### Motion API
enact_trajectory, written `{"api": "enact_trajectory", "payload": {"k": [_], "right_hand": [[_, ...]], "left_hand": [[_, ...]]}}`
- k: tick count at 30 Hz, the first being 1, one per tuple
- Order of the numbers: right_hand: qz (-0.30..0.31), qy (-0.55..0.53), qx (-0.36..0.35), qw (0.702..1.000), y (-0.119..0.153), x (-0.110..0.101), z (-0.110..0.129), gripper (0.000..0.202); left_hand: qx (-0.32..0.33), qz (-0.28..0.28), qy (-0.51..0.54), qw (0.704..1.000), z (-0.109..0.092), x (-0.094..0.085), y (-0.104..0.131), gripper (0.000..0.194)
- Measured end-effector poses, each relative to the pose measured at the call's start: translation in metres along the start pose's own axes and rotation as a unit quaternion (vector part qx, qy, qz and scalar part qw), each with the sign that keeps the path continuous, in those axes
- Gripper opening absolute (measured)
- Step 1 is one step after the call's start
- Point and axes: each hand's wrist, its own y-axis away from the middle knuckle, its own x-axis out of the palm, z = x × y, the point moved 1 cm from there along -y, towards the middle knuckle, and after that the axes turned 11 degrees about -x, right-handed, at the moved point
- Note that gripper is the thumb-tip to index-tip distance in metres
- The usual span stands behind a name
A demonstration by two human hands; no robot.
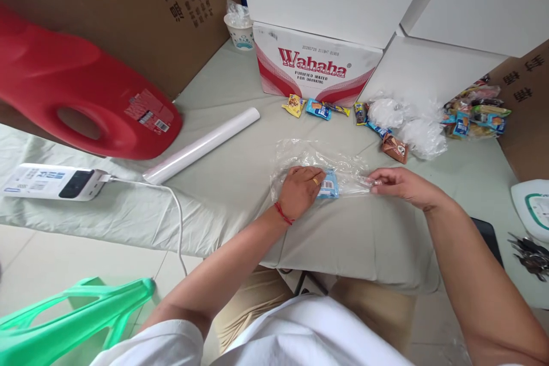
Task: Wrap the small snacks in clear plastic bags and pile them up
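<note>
A clear plastic bag [317,157] lies flat on the grey-green cloth-covered table [343,240]. Inside it sits a blue snack packet [329,186] with a barcode. My left hand [302,190], with a ring and a red wrist string, presses down on the bag and the packet. My right hand [403,184] pinches the bag's twisted right end between its fingers.
Loose snack packets [318,108] lie before a Wahaha box [315,66], more by crumpled plastic bags [414,126] and in a pile [476,111]. Also here: a white roll [201,146], a red jug [81,91], a power bank [54,182], a paper cup [240,31], a green stool [72,320].
</note>
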Motion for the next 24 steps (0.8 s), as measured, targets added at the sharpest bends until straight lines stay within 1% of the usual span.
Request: {"api": "enact_trajectory", "payload": {"k": [2, 4, 6, 9, 11, 13, 15, 17, 19, 21, 23, 24], "right_hand": [[-0.09, -0.009, 0.011, 0.996, 0.014, -0.014, -0.01, 0.061], [-0.155, -0.017, 0.04, 0.987, 0.023, -0.019, -0.024, 0.062], [-0.2, -0.011, 0.069, 0.977, 0.025, -0.014, -0.039, 0.061], [-0.255, 0.013, 0.084, 0.963, 0.016, 0.008, -0.053, 0.057], [-0.265, 0.0, 0.07, 0.962, 0.006, 0.024, -0.053, 0.063], [-0.253, -0.028, 0.041, 0.966, -0.002, 0.034, -0.05, 0.072], [-0.243, -0.053, 0.018, 0.968, -0.005, 0.035, -0.049, 0.072], [-0.243, -0.053, 0.016, 0.968, -0.005, 0.027, -0.052, 0.064], [-0.253, 0.002, 0.033, 0.967, -0.005, 0.011, -0.057, 0.054], [-0.286, 0.114, 0.04, 0.951, -0.011, -0.005, -0.057, 0.041], [-0.312, 0.22, 0.017, 0.924, -0.026, -0.015, -0.046, 0.03], [-0.308, 0.257, -0.01, 0.916, -0.038, -0.016, -0.037, 0.027]], "left_hand": [[-0.004, 0.003, -0.005, 1.0, -0.001, -0.001, 0.0, 0.034], [-0.005, 0.004, -0.01, 1.0, -0.002, -0.002, 0.001, 0.033], [-0.002, 0.003, -0.014, 1.0, -0.002, -0.001, 0.001, 0.032], [0.006, -0.004, -0.021, 1.0, -0.001, 0.0, 0.001, 0.032], [0.015, -0.013, -0.025, 0.999, -0.002, 0.0, 0.001, 0.032], [0.015, -0.035, -0.037, 0.999, -0.003, 0.001, 0.002, 0.031], [0.001, -0.064, -0.066, 0.996, -0.007, 0.0, 0.004, 0.029], [-0.013, -0.079, -0.101, 0.992, -0.011, -0.001, 0.006, 0.028], [-0.015, -0.068, -0.124, 0.99, -0.015, -0.001, 0.008, 0.029], [-0.013, -0.048, -0.13, 0.99, -0.018, -0.001, 0.008, 0.032], [-0.013, -0.033, -0.125, 0.992, -0.019, -0.001, 0.007, 0.034], [-0.013, -0.027, -0.122, 0.992, -0.02, -0.001, 0.007, 0.036]]}}
